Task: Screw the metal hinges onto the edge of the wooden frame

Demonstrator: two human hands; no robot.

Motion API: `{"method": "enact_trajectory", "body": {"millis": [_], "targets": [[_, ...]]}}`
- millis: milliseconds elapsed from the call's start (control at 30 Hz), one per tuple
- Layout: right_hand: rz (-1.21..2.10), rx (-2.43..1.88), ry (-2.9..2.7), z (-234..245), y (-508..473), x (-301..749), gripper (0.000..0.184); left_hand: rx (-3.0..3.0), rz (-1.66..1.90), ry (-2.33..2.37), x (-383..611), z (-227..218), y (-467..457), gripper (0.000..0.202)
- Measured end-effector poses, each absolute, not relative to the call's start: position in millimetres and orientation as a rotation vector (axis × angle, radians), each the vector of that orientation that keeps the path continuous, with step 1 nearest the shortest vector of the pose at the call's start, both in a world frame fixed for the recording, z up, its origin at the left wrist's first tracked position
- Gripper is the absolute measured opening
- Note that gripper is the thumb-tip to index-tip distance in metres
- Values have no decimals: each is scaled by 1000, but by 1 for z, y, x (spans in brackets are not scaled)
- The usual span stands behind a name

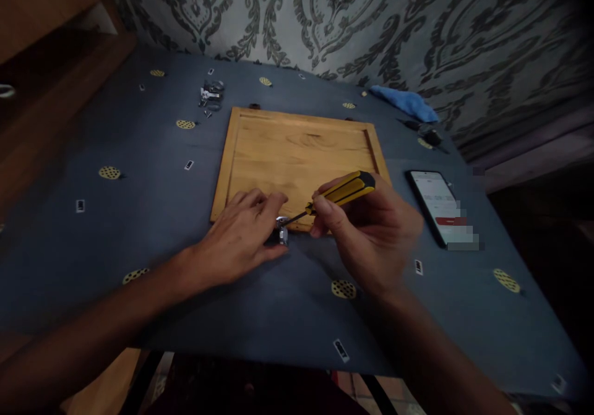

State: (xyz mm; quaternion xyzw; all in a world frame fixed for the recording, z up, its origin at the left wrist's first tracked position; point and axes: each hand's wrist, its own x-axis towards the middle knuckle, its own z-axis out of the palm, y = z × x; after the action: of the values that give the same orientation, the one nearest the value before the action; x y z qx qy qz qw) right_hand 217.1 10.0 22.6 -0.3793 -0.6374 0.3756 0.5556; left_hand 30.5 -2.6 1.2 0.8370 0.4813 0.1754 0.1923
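A wooden panel (297, 155) with a raised frame lies flat on the cloth-covered table. At its near edge, my left hand (236, 235) rests on the frame, thumb and forefinger closed around a small shiny metal hinge (283, 235). The hinge is partly hidden by the fingers. My right hand (371, 235) grips a yellow-and-black screwdriver (343, 191) by its handle, between thumb and fingers. The screwdriver slants down to the left, and its tip meets the hinge; whether it sits in a screw is too small to tell.
More metal hinges (211, 96) and small loose pieces lie behind the panel at left. To the right are a phone (439, 208) with its screen lit, a blue cloth (404, 102) and a dark object (429, 134). A patterned wall (325, 19) borders the table's back.
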Motion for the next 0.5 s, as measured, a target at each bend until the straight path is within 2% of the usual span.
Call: {"method": "enact_trajectory", "body": {"millis": [200,333,433,500], "targets": [[940,-910,-1594,31,10,221,16,2368,525,1349,30,-1,-3,60],[986,-935,-1807,42,12,232,9,2367,490,1339,30,0,-3,61],[970,-966,-1871,43,14,237,24,2353,484,1332,31,1,-3,59],[960,-989,-1843,41,15,237,26,2350,490,1337,31,1,-3,59]]}}
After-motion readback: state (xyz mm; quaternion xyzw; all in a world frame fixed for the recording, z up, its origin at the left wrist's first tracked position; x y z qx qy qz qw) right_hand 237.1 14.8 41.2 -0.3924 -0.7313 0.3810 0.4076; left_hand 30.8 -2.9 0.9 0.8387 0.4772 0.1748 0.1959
